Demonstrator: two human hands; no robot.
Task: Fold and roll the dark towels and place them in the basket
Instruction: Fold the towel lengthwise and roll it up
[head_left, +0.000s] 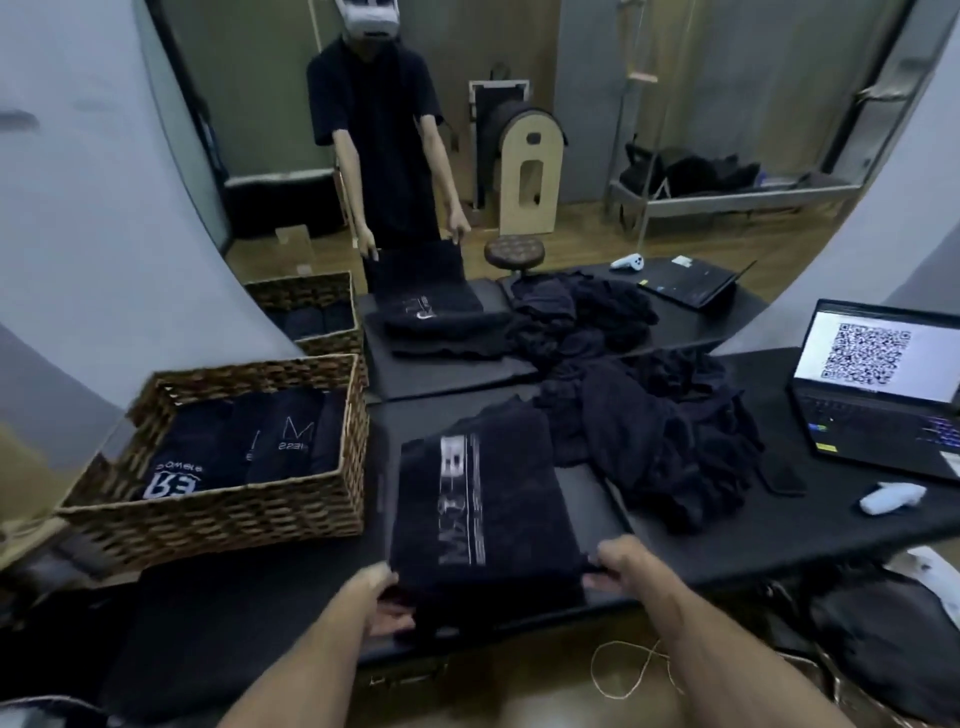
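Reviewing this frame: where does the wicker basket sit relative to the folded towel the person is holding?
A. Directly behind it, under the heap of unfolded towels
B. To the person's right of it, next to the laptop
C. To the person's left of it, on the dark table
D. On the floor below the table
C: the wicker basket stands to the left of the folded towel, which the left hand and right hand grip at its near edge.

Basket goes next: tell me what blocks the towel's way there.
Nothing visible does. Both hands, left and right, grip the folded dark towel; bare black tabletop separates it from the woven wicker basket.
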